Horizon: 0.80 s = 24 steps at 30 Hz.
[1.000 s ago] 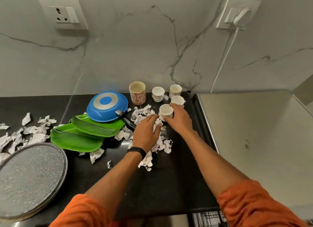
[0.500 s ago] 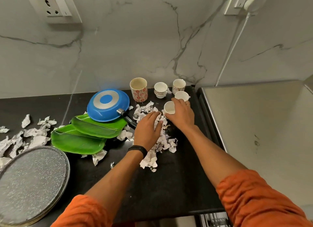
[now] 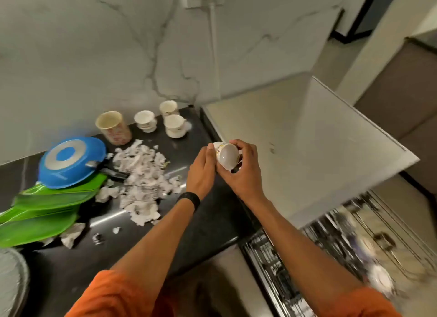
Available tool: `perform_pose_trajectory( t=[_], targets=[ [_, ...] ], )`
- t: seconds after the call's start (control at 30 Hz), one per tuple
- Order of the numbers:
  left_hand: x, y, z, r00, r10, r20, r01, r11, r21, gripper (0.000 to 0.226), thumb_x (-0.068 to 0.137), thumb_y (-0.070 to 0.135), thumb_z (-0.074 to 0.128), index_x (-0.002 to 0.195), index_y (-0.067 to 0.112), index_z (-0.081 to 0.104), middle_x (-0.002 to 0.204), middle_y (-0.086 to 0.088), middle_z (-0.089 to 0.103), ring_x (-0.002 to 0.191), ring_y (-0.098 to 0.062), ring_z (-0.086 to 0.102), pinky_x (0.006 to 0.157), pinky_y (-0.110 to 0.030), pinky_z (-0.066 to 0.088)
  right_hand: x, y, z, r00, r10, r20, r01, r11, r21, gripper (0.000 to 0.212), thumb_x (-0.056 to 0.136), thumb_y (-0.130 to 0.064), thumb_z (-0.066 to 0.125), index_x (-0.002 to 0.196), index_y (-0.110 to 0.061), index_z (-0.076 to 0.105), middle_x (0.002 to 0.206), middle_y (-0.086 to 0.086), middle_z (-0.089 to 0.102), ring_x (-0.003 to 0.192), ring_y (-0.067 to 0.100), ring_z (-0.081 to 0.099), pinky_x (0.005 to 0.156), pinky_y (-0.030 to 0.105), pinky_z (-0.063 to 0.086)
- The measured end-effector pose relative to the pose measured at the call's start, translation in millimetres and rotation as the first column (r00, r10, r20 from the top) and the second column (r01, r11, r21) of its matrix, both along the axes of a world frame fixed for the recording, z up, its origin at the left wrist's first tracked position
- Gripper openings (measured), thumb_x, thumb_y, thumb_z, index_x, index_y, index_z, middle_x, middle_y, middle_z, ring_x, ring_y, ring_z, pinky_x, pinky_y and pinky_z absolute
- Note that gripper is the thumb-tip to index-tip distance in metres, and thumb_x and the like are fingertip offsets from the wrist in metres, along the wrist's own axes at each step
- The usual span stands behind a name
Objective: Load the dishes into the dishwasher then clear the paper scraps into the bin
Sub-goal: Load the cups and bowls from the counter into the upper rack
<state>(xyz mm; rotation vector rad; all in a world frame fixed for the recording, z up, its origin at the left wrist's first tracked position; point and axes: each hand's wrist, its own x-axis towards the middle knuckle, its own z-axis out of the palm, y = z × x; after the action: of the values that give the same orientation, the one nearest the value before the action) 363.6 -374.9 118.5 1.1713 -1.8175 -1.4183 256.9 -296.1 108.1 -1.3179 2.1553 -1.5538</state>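
Cup point(image 3: 226, 156) now lifted off the counter point(image 3: 59, 269), tipped sideways. Right hand point(image 3: 244, 174) curled round it; left hand point(image 3: 201, 172) flat-fingered against its side. Dishwasher rack point(image 3: 331, 245) at 4 o'clock: loading under way. Scraps point(image 3: 142, 174) at 9, untouched.

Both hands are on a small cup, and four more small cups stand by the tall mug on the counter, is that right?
Not four: the head view shows three small cups by the tall mug on the counter. The rest holds: the right hand grips the held cup and the left hand touches it.
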Motion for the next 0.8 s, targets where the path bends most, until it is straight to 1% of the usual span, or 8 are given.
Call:
perform_pose_trajectory(
  t=[0.07, 0.1, 0.2, 0.4, 0.5, 0.6, 0.67, 0.8],
  targets=[
    [-29, 27, 2, 0.994, -0.095, -0.054, 0.102, 0.985, 0.142, 0.052, 0.097, 0.072, 0.036, 0.114, 0.035, 0.068, 0.109, 0.008, 0.074, 0.104, -0.010, 0.069, 0.095, -0.041, 0.056, -20, 40, -2, 0.998, -0.065, 0.013, 0.065, 0.997, -0.030, 0.072, 0.074, -0.039, 0.089, 0.132, -0.021, 0.050, 0.127, -0.010, 0.046, 0.110, 0.011, 0.057, 0.086, 0.033, 0.057],
    [-44, 44, 3, 0.988, -0.136, -0.070, 0.148, 0.970, 0.195, 0.050, 0.098, 0.070, 0.039, 0.112, 0.033, 0.069, 0.105, 0.005, 0.075, 0.100, -0.012, 0.071, 0.090, -0.040, 0.059, -30, 61, -3, 0.994, -0.107, 0.021, 0.107, 0.994, -0.033, 0.072, 0.074, -0.037, 0.090, 0.131, -0.020, 0.050, 0.127, -0.009, 0.046, 0.109, 0.011, 0.058, 0.086, 0.033, 0.057],
    [-81, 97, 6, 0.958, -0.261, -0.117, 0.285, 0.906, 0.314, 0.047, 0.104, 0.058, 0.037, 0.116, 0.025, 0.068, 0.093, -0.001, 0.078, 0.086, -0.012, 0.075, 0.068, -0.026, 0.059, -56, 124, -6, 0.976, -0.214, 0.042, 0.216, 0.976, -0.033, 0.071, 0.073, -0.036, 0.090, 0.131, -0.022, 0.050, 0.128, -0.007, 0.047, 0.108, 0.011, 0.057, 0.085, 0.032, 0.056],
    [-145, 196, -15, 0.880, -0.465, -0.095, 0.453, 0.763, 0.460, 0.061, 0.100, 0.067, 0.034, 0.118, 0.021, 0.071, 0.103, -0.011, 0.077, 0.098, -0.026, 0.074, 0.080, -0.037, 0.060, -96, 248, -27, 0.925, -0.365, 0.101, 0.368, 0.930, -0.011, 0.070, 0.074, -0.033, 0.088, 0.131, -0.020, 0.049, 0.127, -0.003, 0.048, 0.114, 0.003, 0.052, 0.090, 0.023, 0.052],
    [-170, 236, -32, 0.846, -0.527, -0.075, 0.491, 0.718, 0.493, 0.059, 0.097, 0.067, 0.043, 0.118, 0.020, 0.072, 0.109, -0.010, 0.076, 0.104, -0.029, 0.072, 0.085, -0.039, 0.059, -109, 298, -43, 0.903, -0.404, 0.149, 0.401, 0.915, 0.051, 0.071, 0.072, -0.026, 0.086, 0.130, -0.021, 0.047, 0.126, -0.006, 0.046, 0.114, 0.003, 0.051, 0.089, 0.030, 0.054],
    [-193, 275, -44, 0.833, -0.549, -0.068, 0.503, 0.700, 0.506, 0.037, 0.102, 0.051, 0.050, 0.117, 0.024, 0.070, 0.111, -0.006, 0.076, 0.099, -0.021, 0.073, 0.074, -0.029, 0.059, -126, 341, -60, 0.891, -0.426, 0.156, 0.420, 0.905, 0.073, 0.069, 0.071, -0.021, 0.085, 0.127, -0.024, 0.045, 0.123, -0.006, 0.046, 0.113, 0.011, 0.053, 0.088, 0.038, 0.054],
    [-203, 295, -51, 0.818, -0.571, -0.065, 0.523, 0.692, 0.497, 0.031, 0.103, 0.040, 0.053, 0.121, 0.019, 0.067, 0.110, -0.006, 0.075, 0.092, -0.016, 0.073, 0.068, -0.024, 0.057, -134, 362, -71, 0.884, -0.434, 0.176, 0.422, 0.901, 0.101, 0.067, 0.072, -0.020, 0.083, 0.126, -0.024, 0.045, 0.124, -0.005, 0.047, 0.113, 0.013, 0.052, 0.090, 0.037, 0.053],
    [-223, 321, -76, 0.770, -0.637, 0.023, 0.570, 0.704, 0.425, 0.033, 0.100, 0.034, 0.062, 0.128, 0.017, 0.064, 0.116, -0.008, 0.072, 0.104, -0.022, 0.071, 0.075, -0.030, 0.060, -148, 398, -90, 0.866, -0.436, 0.244, 0.394, 0.896, 0.204, 0.069, 0.074, -0.023, 0.083, 0.132, -0.026, 0.046, 0.129, -0.008, 0.049, 0.119, 0.008, 0.050, 0.098, 0.036, 0.050]
  ],
)
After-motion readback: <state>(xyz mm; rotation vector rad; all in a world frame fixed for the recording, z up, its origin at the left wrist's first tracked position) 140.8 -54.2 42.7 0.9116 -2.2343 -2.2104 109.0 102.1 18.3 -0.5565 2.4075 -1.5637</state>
